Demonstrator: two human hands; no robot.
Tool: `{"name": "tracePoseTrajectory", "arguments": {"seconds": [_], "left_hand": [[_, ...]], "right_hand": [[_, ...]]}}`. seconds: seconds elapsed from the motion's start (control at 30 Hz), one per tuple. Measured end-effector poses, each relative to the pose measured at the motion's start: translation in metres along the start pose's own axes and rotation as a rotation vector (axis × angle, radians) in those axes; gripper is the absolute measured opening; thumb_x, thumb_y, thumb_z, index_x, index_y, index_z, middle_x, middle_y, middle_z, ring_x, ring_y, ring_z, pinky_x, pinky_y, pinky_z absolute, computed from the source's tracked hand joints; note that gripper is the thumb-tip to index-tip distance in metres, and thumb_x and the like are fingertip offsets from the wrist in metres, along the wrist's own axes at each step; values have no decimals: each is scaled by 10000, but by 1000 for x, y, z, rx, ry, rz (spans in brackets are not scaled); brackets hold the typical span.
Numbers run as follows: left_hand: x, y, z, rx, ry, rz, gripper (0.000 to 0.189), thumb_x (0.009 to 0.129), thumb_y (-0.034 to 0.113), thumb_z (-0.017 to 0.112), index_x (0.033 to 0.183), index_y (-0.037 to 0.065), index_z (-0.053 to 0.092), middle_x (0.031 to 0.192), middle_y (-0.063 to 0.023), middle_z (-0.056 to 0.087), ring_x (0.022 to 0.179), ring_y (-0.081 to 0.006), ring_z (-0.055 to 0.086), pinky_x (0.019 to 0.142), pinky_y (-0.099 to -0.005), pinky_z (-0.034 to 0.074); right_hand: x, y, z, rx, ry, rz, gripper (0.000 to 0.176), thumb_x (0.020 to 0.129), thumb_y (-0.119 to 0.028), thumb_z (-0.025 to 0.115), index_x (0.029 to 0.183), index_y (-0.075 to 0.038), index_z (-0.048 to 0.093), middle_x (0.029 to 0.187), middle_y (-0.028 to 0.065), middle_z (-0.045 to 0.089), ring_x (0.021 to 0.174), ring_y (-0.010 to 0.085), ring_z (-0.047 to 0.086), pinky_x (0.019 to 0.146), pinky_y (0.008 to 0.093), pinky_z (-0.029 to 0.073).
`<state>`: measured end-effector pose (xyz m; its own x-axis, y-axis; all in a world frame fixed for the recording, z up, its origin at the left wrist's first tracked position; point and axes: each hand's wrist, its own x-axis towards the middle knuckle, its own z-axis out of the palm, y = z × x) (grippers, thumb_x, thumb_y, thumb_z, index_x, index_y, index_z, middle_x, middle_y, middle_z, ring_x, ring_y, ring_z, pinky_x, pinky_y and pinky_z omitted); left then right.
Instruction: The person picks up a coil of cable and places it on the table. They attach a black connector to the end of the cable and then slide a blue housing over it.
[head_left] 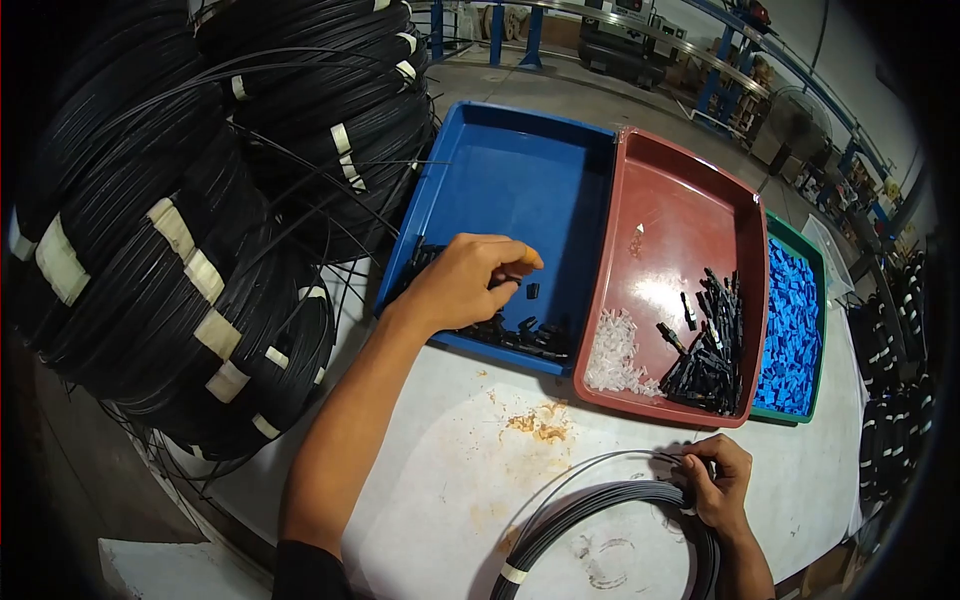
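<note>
My left hand (475, 280) is over the near part of the blue tray (530, 180), its fingers curled and pinched together; what they hold, if anything, is too small to name. Small black parts (525, 338) lie below it along the tray's near edge, and one black piece (532, 291) is just right of the fingertips. On the white table, my right hand (715, 478) grips a coil of black cable (610, 493) at its upper right, with the thumb and fingers closed near a loose cable end. A white tape band (513, 573) wraps the coil's left side.
Large taped coils of black cable (150, 270) are stacked at the left, with loose ends reaching towards the blue tray. A red tray (680, 200) holds clear pieces (615, 350) and black connectors (705, 350). Blue pieces (790, 335) fill a green tray (822, 345). Crumbs (540, 425) dot the table (430, 480).
</note>
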<state>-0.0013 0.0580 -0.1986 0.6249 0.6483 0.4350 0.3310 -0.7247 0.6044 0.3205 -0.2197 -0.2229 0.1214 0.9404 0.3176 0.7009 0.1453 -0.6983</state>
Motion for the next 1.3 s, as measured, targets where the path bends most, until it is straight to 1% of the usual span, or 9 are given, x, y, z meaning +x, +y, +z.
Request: {"name": "tracePoseTrajectory", "arguments": {"seconds": [0.2, 0.33, 0.5, 0.6, 0.87, 0.93, 1.0, 1.03, 1.3], "left_hand": [[-7, 30, 4, -496, 79, -159, 406, 826, -139, 714, 1209, -12, 673, 1153, -109, 693, 1027, -180, 701, 957, -337, 602], [-14, 69, 30, -732, 100, -72, 450, 775, -168, 758, 1183, -22, 638, 1156, -110, 662, 1044, -185, 690, 947, -340, 605], [-18, 127, 77, -836, 107, -3, 425, 760, -184, 776, 1117, 0, 638, 1143, -105, 660, 1039, -165, 692, 930, -311, 608], [-20, 150, 109, -851, 95, -7, 401, 764, -186, 772, 1093, -3, 633, 1127, -104, 653, 1032, -165, 693, 929, -301, 606], [-32, 167, 144, -711, -2, 48, 232, 823, -167, 716, 994, -21, 660, 1118, -124, 667, 1005, -160, 682, 904, -282, 601], [-35, 167, 147, -746, -31, 89, 290, 825, -164, 721, 1064, -16, 648, 1124, -134, 681, 1021, -177, 696, 899, -283, 601], [-41, 172, 148, -853, -28, -109, 376, 823, -158, 735, 1145, -8, 614, 1135, -128, 673, 1047, -201, 710, 899, -289, 603], [-43, 168, 151, -824, -18, -67, 478, 810, -164, 749, 1220, 4, 570, 1153, -125, 663, 1071, -227, 718, 911, -304, 609], [-50, 165, 158, -914, 68, 24, 566, 778, -186, 762, 1249, 17, 523, 1151, -132, 652, 1072, -242, 723, 931, -329, 623]], "right_hand": [[-3, -5, -5, -73, 1, -44, 46, 844, 2, 756, 880, 3, 727, 775, 114, 690, 670, 216, 645, 618, 313, 483], [-3, -4, -4, -155, 66, -209, 74, 846, 3, 763, 897, -20, 715, 749, 103, 647, 622, 239, 604, 581, 326, 470], [-3, 0, -11, -41, 30, -251, 93, 855, -20, 756, 927, -6, 699, 787, 124, 623, 655, 281, 598, 599, 365, 469], [-1, 1, -18, 106, 5, -11, 127, 916, -113, 725, 959, 4, 698, 810, 126, 640, 685, 250, 598, 628, 360, 464], [3, 17, -27, 300, 183, 14, 130, 942, -123, 699, 939, 7, 695, 805, 64, 583, 685, 154, 524, 628, 312, 425], [-1, 16, -28, 350, 195, 16, 129, 943, -122, 697, 930, 6, 693, 806, 57, 578, 689, 149, 521, 629, 307, 421], [-3, 15, -30, 317, 128, -58, 134, 946, -125, 693, 913, 5, 689, 810, 58, 582, 697, 149, 522, 631, 303, 415], [-4, 14, -29, 335, 127, -69, 129, 935, -116, 689, 887, 2, 678, 804, 66, 581, 702, 163, 532, 631, 306, 412], [-9, 9, -31, 243, 69, -189, 96, 903, -69, 665, 851, 9, 651, 782, 89, 577, 723, 199, 571, 655, 327, 444]]}}
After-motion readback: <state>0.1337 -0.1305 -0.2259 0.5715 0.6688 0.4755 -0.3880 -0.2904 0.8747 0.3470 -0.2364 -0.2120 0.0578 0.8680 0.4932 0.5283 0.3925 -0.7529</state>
